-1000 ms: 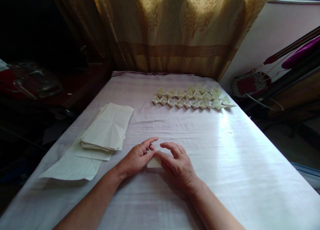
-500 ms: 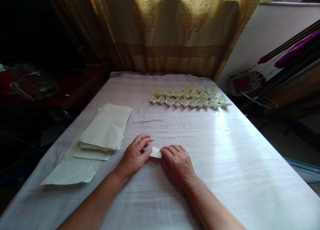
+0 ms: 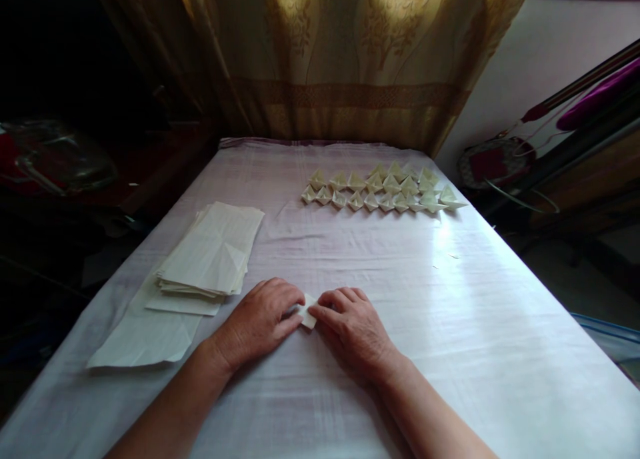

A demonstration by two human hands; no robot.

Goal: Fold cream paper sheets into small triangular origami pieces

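Note:
A small folded piece of white paper lies low over the cloth-covered table, between my two hands. My left hand pinches its left side between thumb and fingers. On the right side, the thumb and curled fingers of my right hand grip the same paper. Parts of the paper are hidden behind the fingertips. Farther back to the right stand rows of small folded paper boats, several of them, with pointed middles. To the left of my hands sits a stack of paper sheets, the top one creased.
A white cloth with faint stripes covers the table. Under the stack, a longer sheet reaches toward the front left. A patterned gold curtain hangs behind the table. Tiny paper scraps lie at the right.
My left hand has turned over the paper, its fingers now closing on the left side. The paper has turned and sits at an angle. My right fingers have shifted slightly left.

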